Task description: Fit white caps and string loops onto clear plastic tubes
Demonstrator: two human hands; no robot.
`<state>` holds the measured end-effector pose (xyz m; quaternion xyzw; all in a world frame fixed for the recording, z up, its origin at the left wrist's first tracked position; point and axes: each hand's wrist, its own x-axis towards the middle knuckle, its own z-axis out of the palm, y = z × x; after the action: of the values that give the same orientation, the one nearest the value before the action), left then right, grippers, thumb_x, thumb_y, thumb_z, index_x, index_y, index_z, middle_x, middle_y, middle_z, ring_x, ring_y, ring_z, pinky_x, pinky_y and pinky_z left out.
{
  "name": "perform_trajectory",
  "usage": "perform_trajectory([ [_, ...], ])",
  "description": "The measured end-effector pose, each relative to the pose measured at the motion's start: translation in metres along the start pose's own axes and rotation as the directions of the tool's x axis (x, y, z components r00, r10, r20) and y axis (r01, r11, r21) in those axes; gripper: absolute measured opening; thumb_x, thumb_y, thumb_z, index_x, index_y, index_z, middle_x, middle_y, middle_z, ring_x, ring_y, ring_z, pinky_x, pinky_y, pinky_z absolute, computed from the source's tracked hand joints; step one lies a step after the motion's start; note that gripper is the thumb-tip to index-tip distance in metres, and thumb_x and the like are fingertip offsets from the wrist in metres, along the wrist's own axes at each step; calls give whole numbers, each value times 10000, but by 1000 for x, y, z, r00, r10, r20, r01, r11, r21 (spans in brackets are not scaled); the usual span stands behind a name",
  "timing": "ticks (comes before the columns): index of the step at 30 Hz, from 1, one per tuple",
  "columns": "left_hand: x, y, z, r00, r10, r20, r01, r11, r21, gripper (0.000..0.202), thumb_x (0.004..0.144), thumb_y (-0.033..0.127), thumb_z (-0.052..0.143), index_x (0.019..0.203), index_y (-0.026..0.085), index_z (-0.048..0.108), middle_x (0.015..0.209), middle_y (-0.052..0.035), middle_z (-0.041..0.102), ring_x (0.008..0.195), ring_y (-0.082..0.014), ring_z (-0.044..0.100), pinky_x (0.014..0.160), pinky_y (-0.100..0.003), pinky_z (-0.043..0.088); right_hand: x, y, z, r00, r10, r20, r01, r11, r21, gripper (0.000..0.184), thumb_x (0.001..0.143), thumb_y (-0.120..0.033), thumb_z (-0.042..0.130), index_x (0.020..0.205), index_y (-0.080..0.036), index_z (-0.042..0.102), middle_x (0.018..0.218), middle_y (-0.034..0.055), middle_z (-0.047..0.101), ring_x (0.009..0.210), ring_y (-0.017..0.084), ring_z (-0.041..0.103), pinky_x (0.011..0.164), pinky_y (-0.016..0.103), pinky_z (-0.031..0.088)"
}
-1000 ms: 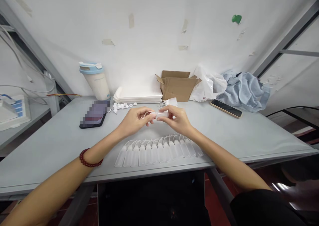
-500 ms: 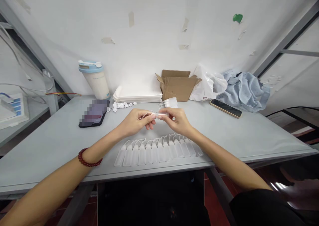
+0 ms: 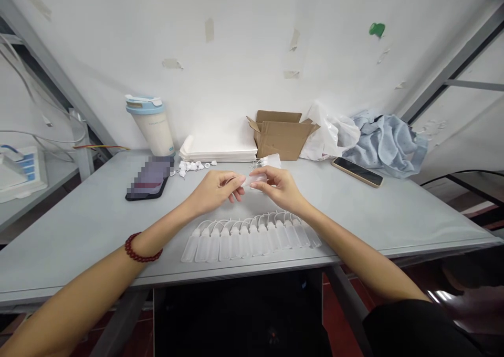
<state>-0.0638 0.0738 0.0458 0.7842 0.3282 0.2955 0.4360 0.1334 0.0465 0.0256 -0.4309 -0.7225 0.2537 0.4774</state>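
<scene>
My left hand and my right hand meet above the grey table, both pinched on one small clear plastic bottle held sideways between them. My left fingers are at its cap end, where a thin white tether loops. Below my hands lies a row of several similar clear bottles with tethered caps, side by side near the table's front edge. A few more bottles lie just beyond my right hand.
A pile of small white caps, a dark phone, a blue-lidded tumbler, flat white trays, an open cardboard box, a white plastic bag, another phone and blue cloth sit further back.
My hands stay together on the bottle. They have lifted slightly and the fingers have shifted a little on it.
</scene>
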Motion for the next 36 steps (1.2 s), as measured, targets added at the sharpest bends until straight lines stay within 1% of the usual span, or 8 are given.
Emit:
perform_trajectory([
  [5, 2, -2, 2, 993, -66, 95, 76, 991, -107, 410, 920, 441, 472, 724, 120, 638, 694, -53, 672, 577, -145, 660, 530, -240, 539, 0, 0, 0, 996, -80, -41, 79, 997, -15, 198, 800, -339, 673, 923, -185, 670, 898, 48, 694, 732, 142, 602, 618, 263, 483],
  [13, -7, 4, 6, 984, 179, -16, -174, 972, 157, 371, 937, 374, 470, 672, 153, 607, 627, -15, 647, 557, -114, 602, 566, -215, 480, -2, -6, -2, 997, -3, 83, 4, 1000, -15, 304, 893, -444, 509, 898, -170, 641, 698, 9, 583, 623, 118, 499, 530, 247, 351],
  [19, -8, -4, 8, 866, 500, 23, -439, 738, 512, 307, 948, 258, 427, 684, 172, 557, 639, -20, 596, 566, -122, 512, 557, -245, 383, 0, -4, -1, 973, 158, 168, -191, 960, 206, 398, 826, -562, 542, 727, -177, 538, 550, -58, 343, 506, 88, 317, 471, 241, 241],
  [23, -7, -12, 8, 818, 571, 71, -492, 629, 601, 288, 953, 239, 411, 704, 173, 541, 627, -17, 539, 540, -124, 446, 529, -260, 333, 3, -4, -1, 935, 237, 265, -321, 882, 344, 459, 776, -586, 591, 617, -203, 395, 538, -83, 239, 467, 62, 194, 443, 236, 159],
  [27, -3, -14, 7, 852, 522, 51, -448, 674, 588, 276, 943, 270, 434, 730, 169, 578, 637, -12, 565, 557, -122, 470, 555, -248, 365, 5, -4, -3, 918, 266, 293, -359, 873, 331, 465, 785, -564, 605, 598, -204, 377, 527, -87, 232, 463, 61, 197, 440, 231, 178],
  [30, 2, -16, 0, 911, 411, -30, -334, 781, 528, 263, 922, 329, 467, 794, 169, 632, 722, -27, 654, 629, -135, 559, 602, -233, 421, 8, 1, -9, 951, 227, 209, -272, 936, 222, 422, 841, -545, 544, 632, -187, 462, 517, -62, 351, 475, 79, 317, 474, 237, 277],
  [33, 9, -23, -14, 956, 249, -156, -140, 853, 503, 261, 894, 343, 473, 873, 161, 659, 846, -53, 713, 738, -166, 630, 661, -244, 463, 14, 13, -21, 990, 139, 18, -139, 990, -32, 336, 885, -471, 498, 796, -163, 598, 616, -9, 531, 560, 113, 455, 545, 250, 356],
  [36, 16, -33, -34, 962, 140, -236, 32, 797, 603, 259, 864, 293, 454, 890, 159, 674, 897, -71, 729, 794, -199, 649, 712, -275, 464, 21, 28, -34, 996, 35, -87, -63, 938, -342, 255, 877, -367, 522, 916, -152, 652, 893, 76, 683, 717, 162, 566, 641, 280, 414],
])
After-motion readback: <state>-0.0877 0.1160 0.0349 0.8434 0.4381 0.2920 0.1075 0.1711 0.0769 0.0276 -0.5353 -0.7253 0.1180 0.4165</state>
